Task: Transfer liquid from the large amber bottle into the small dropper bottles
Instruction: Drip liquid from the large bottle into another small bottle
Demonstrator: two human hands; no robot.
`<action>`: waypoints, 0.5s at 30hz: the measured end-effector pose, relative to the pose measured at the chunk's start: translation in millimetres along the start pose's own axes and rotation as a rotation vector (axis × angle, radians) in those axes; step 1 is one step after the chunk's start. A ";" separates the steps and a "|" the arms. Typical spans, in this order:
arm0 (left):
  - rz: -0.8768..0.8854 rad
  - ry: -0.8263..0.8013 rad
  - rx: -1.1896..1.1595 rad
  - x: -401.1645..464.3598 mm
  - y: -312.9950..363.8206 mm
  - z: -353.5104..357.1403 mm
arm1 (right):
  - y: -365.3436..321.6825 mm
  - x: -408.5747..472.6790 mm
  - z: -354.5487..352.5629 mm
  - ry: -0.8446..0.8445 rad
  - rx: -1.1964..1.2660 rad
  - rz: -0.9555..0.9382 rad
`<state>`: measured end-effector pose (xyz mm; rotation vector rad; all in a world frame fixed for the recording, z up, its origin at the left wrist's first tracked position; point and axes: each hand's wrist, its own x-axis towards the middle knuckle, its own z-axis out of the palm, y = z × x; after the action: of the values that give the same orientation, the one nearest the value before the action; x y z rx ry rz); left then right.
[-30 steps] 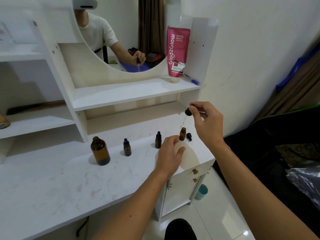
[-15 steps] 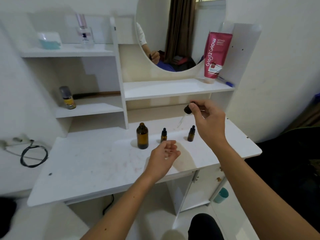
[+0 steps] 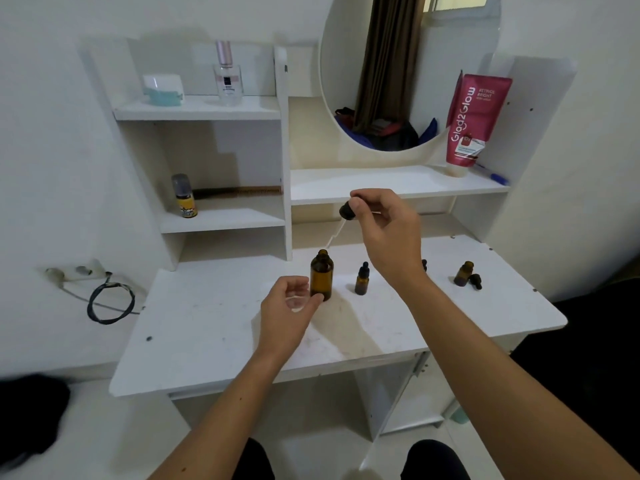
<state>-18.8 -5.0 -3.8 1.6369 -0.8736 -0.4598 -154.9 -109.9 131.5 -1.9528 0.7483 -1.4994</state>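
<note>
R hand [image 3: 388,237] is pinching the dropper [image 3: 341,221] by its black bulb, glass tip slanting down toward 7 o'clock — hovering just above the open neck of the large amber bottle [image 3: 321,275]. L hand [image 3: 289,306] is cupping loosely, thumb touching the bottle's base, holding nothing. Capped small dropper bottle [image 3: 362,283] is standing at the big one's 3 o'clock; uncapped small bottle [image 3: 462,273] w/ loose cap [image 3: 475,281] is sitting further along at 3 — all on the white desk [image 3: 207,334].

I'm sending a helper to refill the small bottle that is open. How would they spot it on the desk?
Start at the white desk top below the round mirror and look to its right end. There stands the open dropper bottle, small and amber, its black dropper cap lying beside it. The small capped bottle near the large amber bottle still wears its cap.
</note>
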 end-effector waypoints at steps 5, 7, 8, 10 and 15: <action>-0.033 -0.059 -0.029 13.6 1.2 7.9 | 6.1 -1.8 13.5 -0.050 -0.051 -0.051; -0.041 -0.091 -0.051 17.4 1.4 10.5 | 12.1 -4.5 18.3 -0.082 -0.062 -0.070; -0.043 -0.097 -0.056 18.7 1.0 11.4 | 15.2 -6.3 20.8 -0.100 -0.066 -0.073; -0.050 -0.088 -0.057 20.6 -0.2 11.6 | 21.8 -10.1 25.6 -0.138 -0.082 -0.052; -0.014 -0.073 -0.057 21.5 -4.8 10.4 | 40.7 -23.5 36.8 -0.209 -0.121 0.021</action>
<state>-10.8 -27.7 -7.7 1.5836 -0.8958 -0.5520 -128.0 -117.4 78.7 -2.1442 0.7803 -1.2390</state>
